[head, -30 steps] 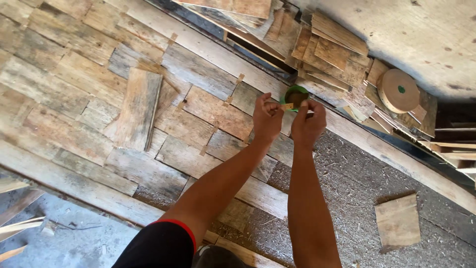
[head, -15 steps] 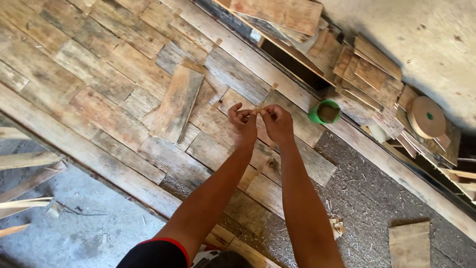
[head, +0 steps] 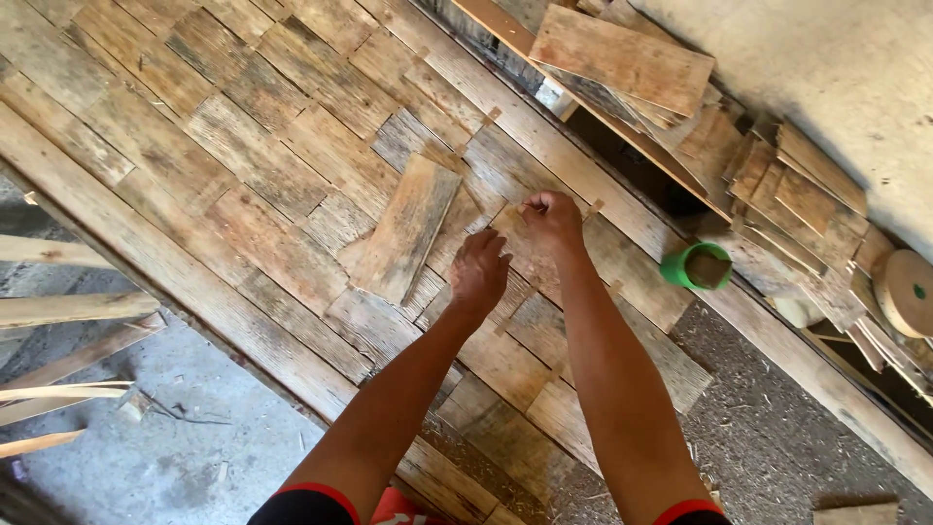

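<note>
Both my hands hover over a panel of weathered wooden boards (head: 243,194) laid side by side. My right hand (head: 552,216) is closed, its fingertips pinching a small thin piece against a board; what the piece is, I cannot tell. My left hand (head: 479,272) is just below and to the left, fingers curled down onto the boards, its palm hidden. A loose short plank (head: 408,228) lies askew on the panel just left of my left hand. A green cup (head: 695,265) stands on the boards to the right of my right hand.
A stack of cut boards (head: 622,58) leans at the top right, with more offcuts (head: 807,185) beside it. A round tan disc (head: 904,292) lies at the far right. Thin wood strips (head: 58,316) lie on the concrete floor at the left. Sawdust covers the ground at the lower right.
Both hands have drawn away from the green cup, moving left and down over the boards. They have separated, and the view has shifted so the cup now lies to their right.
</note>
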